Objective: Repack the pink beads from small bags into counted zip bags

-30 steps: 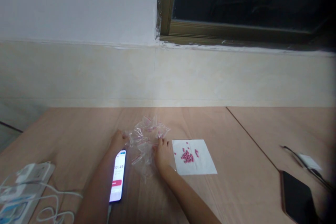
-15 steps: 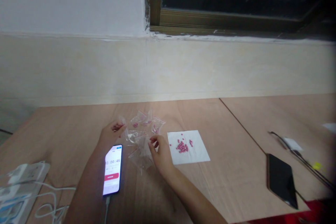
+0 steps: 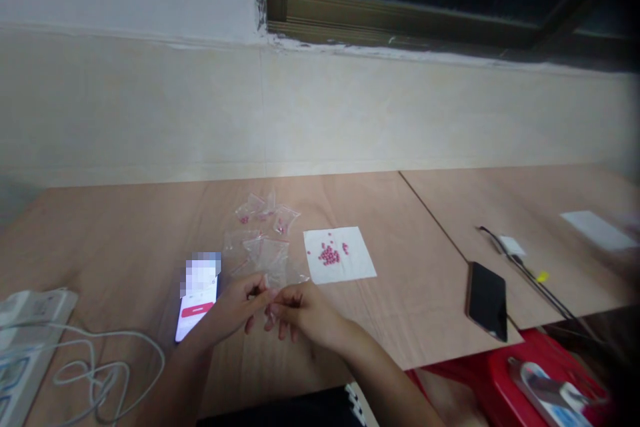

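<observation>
My left hand (image 3: 246, 301) and my right hand (image 3: 309, 310) meet close to the table's near side, fingertips pinched together. Between them is a small clear zip bag (image 3: 269, 317), mostly covered by the fingers. Just beyond my hands lie several flat clear zip bags (image 3: 267, 255), overlapping each other. Farther back, a few filled zip bags (image 3: 283, 220) contain small pink pieces. To the right, a white paper sheet (image 3: 357, 267) bears a pile of small pink beads or pellets (image 3: 329, 255), with a few lying apart from the pile.
A lit phone (image 3: 197, 310) lies left of my hands, partly behind my left forearm. At far left are a white power strip (image 3: 37, 340) and a looped white cable (image 3: 95, 373). A dark phone (image 3: 487, 300), black cables (image 3: 530, 273) and a red stool (image 3: 493, 373) are on the right.
Both hands have come together nearer to me: the left moved right and down from beside the bags, the right moved off the flat bags. The camera view has shifted right and down.
</observation>
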Tool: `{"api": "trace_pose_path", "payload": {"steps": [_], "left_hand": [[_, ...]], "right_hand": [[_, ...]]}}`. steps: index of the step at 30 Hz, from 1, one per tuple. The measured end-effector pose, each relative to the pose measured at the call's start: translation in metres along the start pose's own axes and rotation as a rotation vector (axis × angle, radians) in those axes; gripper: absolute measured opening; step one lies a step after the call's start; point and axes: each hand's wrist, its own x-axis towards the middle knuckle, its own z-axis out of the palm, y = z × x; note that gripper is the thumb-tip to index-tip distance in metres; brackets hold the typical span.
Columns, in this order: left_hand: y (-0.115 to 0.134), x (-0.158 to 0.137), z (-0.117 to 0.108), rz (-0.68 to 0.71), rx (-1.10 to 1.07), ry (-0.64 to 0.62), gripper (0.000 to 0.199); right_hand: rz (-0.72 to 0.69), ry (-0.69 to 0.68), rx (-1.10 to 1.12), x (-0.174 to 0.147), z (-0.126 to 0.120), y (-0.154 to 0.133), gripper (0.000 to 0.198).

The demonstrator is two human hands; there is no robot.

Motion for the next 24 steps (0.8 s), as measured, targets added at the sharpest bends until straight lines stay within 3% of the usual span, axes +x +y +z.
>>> {"api": "trace_pose_path", "payload": {"steps": [4,11,17,20,24], "left_hand": [[-0.007,0.001,0.007,-0.011,0.013,-0.079,0.031],[-0.007,0.003,0.015,-0.044,0.04,-0.095,0.031],[-0.002,0.008,0.017,-0.067,0.085,-0.037,0.033],[-0.001,0.011,0.015,-0.08,0.108,-0.069,0.036],[-0.003,0.013,0.017,-0.09,0.021,-0.132,0.037]], "right_hand": [[0.086,-0.057,0.164,-0.005,-0.006,0.009,0.023],[0.134,0.142,0.227,-0.003,0.002,0.024,0.031],[0.05,0.229,0.03,-0.007,0.002,0.021,0.032],[-0.017,0.238,-0.119,-0.012,-0.003,0.016,0.027],[0.006,0.133,-0.073,-0.015,-0.011,0.013,0.026]]}}
